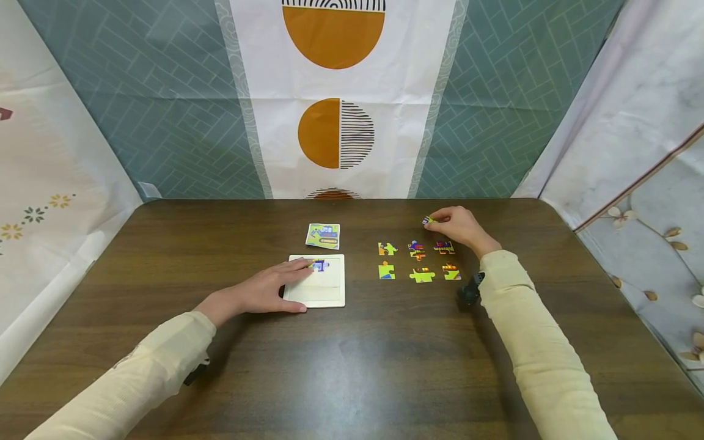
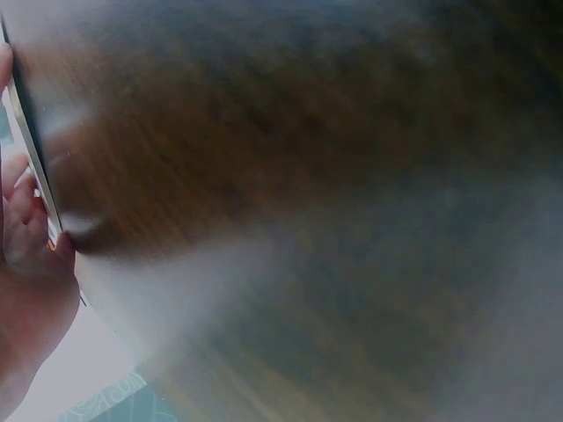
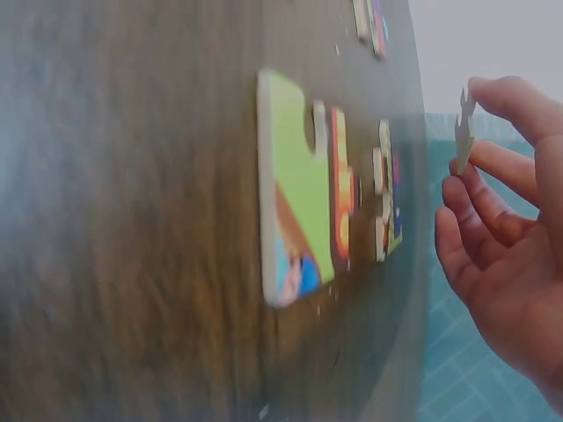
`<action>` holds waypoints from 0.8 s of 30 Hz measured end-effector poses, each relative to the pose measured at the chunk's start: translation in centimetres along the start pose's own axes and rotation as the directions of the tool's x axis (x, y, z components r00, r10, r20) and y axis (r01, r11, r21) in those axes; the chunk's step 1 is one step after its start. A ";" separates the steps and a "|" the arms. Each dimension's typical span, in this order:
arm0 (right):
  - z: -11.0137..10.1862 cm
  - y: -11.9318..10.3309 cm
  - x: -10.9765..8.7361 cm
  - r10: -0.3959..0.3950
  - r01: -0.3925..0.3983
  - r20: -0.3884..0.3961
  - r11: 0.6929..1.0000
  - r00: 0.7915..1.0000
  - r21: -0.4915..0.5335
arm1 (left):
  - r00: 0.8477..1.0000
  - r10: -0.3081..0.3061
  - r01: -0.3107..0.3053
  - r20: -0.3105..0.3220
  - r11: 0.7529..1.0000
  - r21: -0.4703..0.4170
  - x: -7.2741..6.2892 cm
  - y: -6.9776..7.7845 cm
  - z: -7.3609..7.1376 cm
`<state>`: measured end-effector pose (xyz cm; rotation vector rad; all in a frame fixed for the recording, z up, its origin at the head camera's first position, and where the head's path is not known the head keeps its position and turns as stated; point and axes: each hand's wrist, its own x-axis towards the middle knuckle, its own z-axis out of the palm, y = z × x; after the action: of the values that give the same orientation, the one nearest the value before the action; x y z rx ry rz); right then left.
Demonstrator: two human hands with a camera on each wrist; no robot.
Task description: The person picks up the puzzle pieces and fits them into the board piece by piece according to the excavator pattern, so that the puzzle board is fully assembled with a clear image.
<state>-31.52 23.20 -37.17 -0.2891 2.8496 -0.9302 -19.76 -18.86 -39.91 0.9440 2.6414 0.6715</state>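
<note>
One piece could slip, our right hand pinching only its edge centre-right, our left hand spread on the tray.

At the left, a hand touches the edge of a board. The brown tabletop is shiny. Green cloth shows below.
</note>
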 end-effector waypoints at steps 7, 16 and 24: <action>1.0 -1.6 0.0 -0.027 0.027 0.015 1.000 1.000 0.002 | 1.000 -0.010 0.010 0.002 1.000 -0.001 0.0 0.1 0.0; 2.6 -3.3 0.2 -0.062 0.060 0.045 0.997 0.997 0.051 | 0.999 -0.040 0.040 0.010 0.999 0.021 -0.1 0.2 -0.2; 4.0 -4.9 0.3 -0.095 0.092 0.080 0.995 0.992 0.041 | 0.999 -0.040 0.040 0.007 0.999 0.037 -0.1 0.1 -0.2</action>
<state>-30.37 16.97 -37.47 -0.4494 2.7622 -0.9631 -19.71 -18.89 -39.65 0.8987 2.6667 0.6109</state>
